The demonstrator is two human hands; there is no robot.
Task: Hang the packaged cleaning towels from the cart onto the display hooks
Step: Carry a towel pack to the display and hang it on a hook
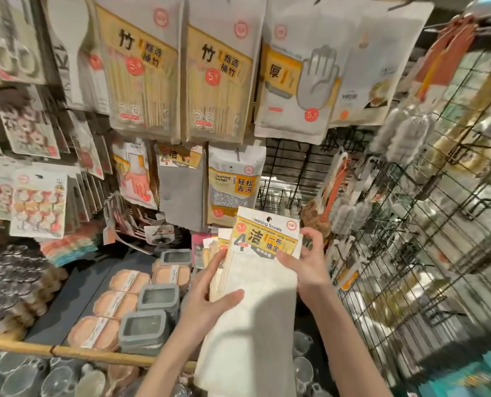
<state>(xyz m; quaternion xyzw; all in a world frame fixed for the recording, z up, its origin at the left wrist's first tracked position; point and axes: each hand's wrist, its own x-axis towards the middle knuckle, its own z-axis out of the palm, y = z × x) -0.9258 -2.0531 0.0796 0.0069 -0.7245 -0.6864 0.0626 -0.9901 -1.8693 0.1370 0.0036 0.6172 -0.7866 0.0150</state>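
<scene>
A stack of packaged cleaning towels (255,282) is gripped by the left hand (209,296) and pinched at the header by the right hand (307,262); rear packs may be dropped if the hang hole misses its hook.

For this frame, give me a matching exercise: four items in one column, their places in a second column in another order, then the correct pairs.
Items:
1. cleaning towels pack
2. cleaning sponge pack
3. grey rectangular containers
4. grey glove package

Places:
A. lying on the dark shelf at lower left
B. hanging in the top row, right of the two bamboo packs
C. held between the left hand and the right hand
D. hanging in the lower row, just above the held pack

Pairs: 1-C, 2-D, 3-A, 4-B
</scene>
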